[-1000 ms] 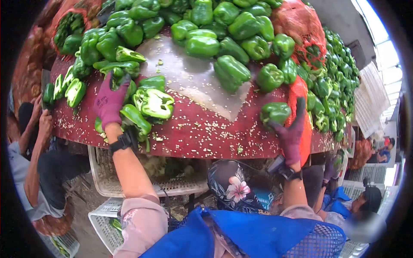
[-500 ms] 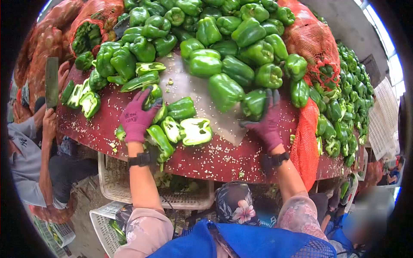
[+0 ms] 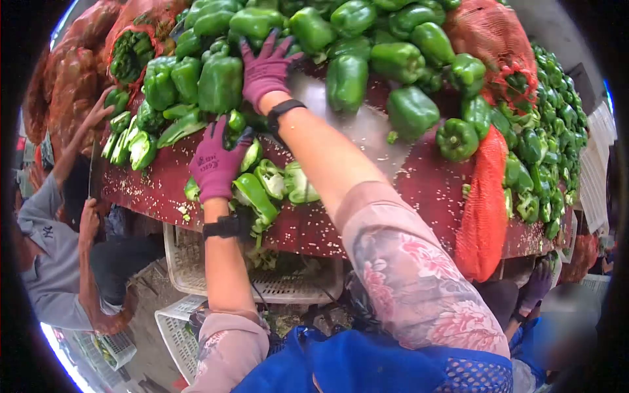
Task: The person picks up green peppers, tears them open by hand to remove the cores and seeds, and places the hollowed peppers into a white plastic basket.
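My left hand (image 3: 217, 160), in a purple glove with dark fingertips, rests by the cut pepper halves, its fingers partly spread around a small green piece (image 3: 236, 122). Whether it grips that piece is not clear. Farther up, my right hand (image 3: 267, 62) lies with its gloved fingers spread against the pepper heap, beside a large whole pepper (image 3: 221, 84) and below another pepper (image 3: 256, 23). Cut halves (image 3: 270, 179) with pale insides lie right of my left hand. A whole pepper (image 3: 412, 112) sits on the red table (image 3: 432, 183).
Red mesh sacks (image 3: 488, 39) of peppers flank the heap, and a limp red net (image 3: 483, 209) hangs over the table edge. At the left, a person in grey (image 3: 52, 229) holds a knife (image 3: 95, 164) and reaches toward peppers. A white crate (image 3: 190, 262) stands below the edge.
My right hand has moved left and forward, away from the peppers on the right, onto the heap. Some peppers there have shifted. The person at the left has stretched an arm toward the peppers.
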Demonstrator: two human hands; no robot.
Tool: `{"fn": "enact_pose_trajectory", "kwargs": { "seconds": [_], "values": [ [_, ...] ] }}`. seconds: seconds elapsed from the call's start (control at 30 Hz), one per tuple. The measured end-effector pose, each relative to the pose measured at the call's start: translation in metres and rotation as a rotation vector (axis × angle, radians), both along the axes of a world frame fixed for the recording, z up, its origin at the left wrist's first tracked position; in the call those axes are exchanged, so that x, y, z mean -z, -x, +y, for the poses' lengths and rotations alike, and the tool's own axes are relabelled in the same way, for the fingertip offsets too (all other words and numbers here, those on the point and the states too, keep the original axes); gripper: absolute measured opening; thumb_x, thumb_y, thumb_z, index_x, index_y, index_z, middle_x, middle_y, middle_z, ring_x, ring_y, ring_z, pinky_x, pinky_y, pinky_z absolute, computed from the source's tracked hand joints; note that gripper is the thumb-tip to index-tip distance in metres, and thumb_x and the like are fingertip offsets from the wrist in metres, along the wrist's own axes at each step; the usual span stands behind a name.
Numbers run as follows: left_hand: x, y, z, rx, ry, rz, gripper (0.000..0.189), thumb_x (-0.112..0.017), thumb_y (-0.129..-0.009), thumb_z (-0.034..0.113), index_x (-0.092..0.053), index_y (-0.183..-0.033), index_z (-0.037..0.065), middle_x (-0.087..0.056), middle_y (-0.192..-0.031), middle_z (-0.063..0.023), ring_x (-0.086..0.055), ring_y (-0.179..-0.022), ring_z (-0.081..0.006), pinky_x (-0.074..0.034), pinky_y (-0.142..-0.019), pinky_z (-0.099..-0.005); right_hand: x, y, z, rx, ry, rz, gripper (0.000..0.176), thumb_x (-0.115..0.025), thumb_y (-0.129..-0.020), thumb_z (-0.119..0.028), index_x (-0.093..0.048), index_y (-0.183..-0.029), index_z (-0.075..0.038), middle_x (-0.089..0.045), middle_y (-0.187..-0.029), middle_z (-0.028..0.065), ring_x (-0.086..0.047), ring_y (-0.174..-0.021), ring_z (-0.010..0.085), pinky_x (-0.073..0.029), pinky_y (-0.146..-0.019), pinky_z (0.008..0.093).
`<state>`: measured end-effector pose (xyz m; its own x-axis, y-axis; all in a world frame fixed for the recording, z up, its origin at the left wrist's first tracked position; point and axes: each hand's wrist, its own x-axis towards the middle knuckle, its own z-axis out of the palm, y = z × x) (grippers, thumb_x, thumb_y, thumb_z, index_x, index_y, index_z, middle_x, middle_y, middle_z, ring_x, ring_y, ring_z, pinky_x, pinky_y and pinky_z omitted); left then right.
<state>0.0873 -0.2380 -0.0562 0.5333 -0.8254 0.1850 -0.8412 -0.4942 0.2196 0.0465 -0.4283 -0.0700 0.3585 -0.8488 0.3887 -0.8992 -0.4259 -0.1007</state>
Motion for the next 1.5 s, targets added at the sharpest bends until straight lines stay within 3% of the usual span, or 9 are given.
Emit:
{"fn": "enact_pose_trajectory", "kwargs": {
  "seconds": [0.13,0.3,0.43,0.53,0.67,0.97,1.2,1.27,1.5],
  "values": [
    [-0.011,0.003,0.001,-0.032,-0.08,0.034,0.07,-0.061,-0.081,0.061,-0.045,-0.141,0.027,-0.052,-0.138,-0.0093,-0.057,-0.117,-0.0305,-0.049,-0.09,-0.0423,-0.072,0.071,0.019,-0.309,-0.408,-0.053,0.082,-0.074,-0.072,-0.042,-0.039,-0.145,-0.024,-0.025,-0.153,0.0219,-0.028,-0.136,0.0507,-0.033,-0.106,0.0599],
    [-0.016,0.005,0.006,-0.057,-0.101,0.036,0.071,-0.06,-0.081,0.062,-0.043,-0.142,0.03,-0.052,-0.138,-0.0094,-0.056,-0.119,-0.0314,-0.048,-0.091,-0.0434,-0.128,0.293,0.054,-0.496,0.278,-0.561,0.065,-0.081,-0.071,-0.023,-0.055,-0.129,-0.008,-0.056,-0.128,0.0176,-0.053,-0.118,0.0322,-0.041,-0.103,0.0396],
    [-0.003,0.004,-0.001,-0.02,-0.059,0.074,0.07,-0.058,-0.081,0.065,-0.045,-0.14,0.03,-0.051,-0.139,-0.009,-0.054,-0.122,-0.0326,-0.047,-0.093,-0.0456,-0.02,0.455,0.038,0.039,0.062,-1.237,0.083,-0.073,-0.084,-0.036,-0.03,-0.145,0.001,-0.041,-0.143,0.0223,-0.041,-0.131,0.0286,-0.031,-0.11,0.0388],
    [-0.007,0.005,0.0,-0.038,-0.084,0.045,0.071,-0.057,-0.081,0.067,-0.045,-0.14,0.03,-0.051,-0.139,-0.0097,-0.053,-0.122,-0.0328,-0.047,-0.093,-0.0466,0.101,0.512,-0.023,0.162,0.031,-1.057,0.084,-0.069,-0.087,-0.043,-0.029,-0.146,0.001,-0.035,-0.147,0.0229,-0.037,-0.135,0.0272,-0.029,-0.111,0.0376],
    [-0.012,0.009,0.001,-0.052,-0.091,0.046,0.071,-0.059,-0.079,0.067,-0.046,-0.139,0.031,-0.053,-0.138,-0.0099,-0.056,-0.118,-0.033,-0.047,-0.092,-0.0471,0.047,0.474,-0.051,0.076,-0.245,-1.456,0.085,-0.074,-0.083,-0.041,-0.031,-0.147,-0.005,-0.043,-0.143,0.0163,-0.044,-0.128,0.025,-0.034,-0.107,0.0345],
    [-0.006,0.007,-0.002,-0.033,-0.009,0.011,0.07,-0.062,-0.078,0.065,-0.049,-0.136,0.029,-0.053,-0.138,-0.0091,-0.058,-0.115,-0.0332,-0.049,-0.089,-0.045,0.148,0.362,-0.092,-0.087,-0.184,-1.536,0.072,-0.072,-0.086,-0.026,-0.035,-0.143,-0.003,-0.052,-0.132,0.0168,-0.053,-0.115,0.0232,-0.044,-0.096,0.0363],
    [-0.003,0.008,0.001,-0.095,-0.052,-0.022,0.069,-0.06,-0.082,0.059,-0.044,-0.139,0.025,-0.055,-0.133,-0.0116,-0.059,-0.113,-0.0334,-0.049,-0.087,-0.0459,0.062,0.088,-0.042,0.909,0.032,-0.981,0.087,-0.062,-0.084,-0.041,-0.023,-0.144,0.008,-0.035,-0.142,0.0322,-0.036,-0.13,0.0485,-0.032,-0.108,0.0537],
    [-0.002,0.002,0.001,-0.098,-0.078,0.021,0.067,-0.059,-0.083,0.056,-0.042,-0.141,0.027,-0.055,-0.134,-0.0102,-0.058,-0.116,-0.0329,-0.049,-0.089,-0.0452,-0.014,0.04,0.005,0.802,-0.273,-0.883,0.09,-0.057,-0.085,-0.045,-0.017,-0.146,0.008,-0.026,-0.146,0.034,-0.031,-0.131,0.0511,-0.029,-0.109,0.0575],
    [-0.01,0.005,0.004,-0.146,-0.108,0.042,0.069,-0.062,-0.08,0.055,-0.041,-0.141,0.029,-0.051,-0.138,-0.0081,-0.057,-0.116,-0.0324,-0.047,-0.092,-0.0487,-0.002,0.095,-0.002,0.22,-0.489,-0.695,0.074,-0.055,-0.088,-0.048,-0.03,-0.146,-0.009,-0.035,-0.14,0.0287,-0.042,-0.123,0.0483,-0.04,-0.101,0.0507]
  ]
}}
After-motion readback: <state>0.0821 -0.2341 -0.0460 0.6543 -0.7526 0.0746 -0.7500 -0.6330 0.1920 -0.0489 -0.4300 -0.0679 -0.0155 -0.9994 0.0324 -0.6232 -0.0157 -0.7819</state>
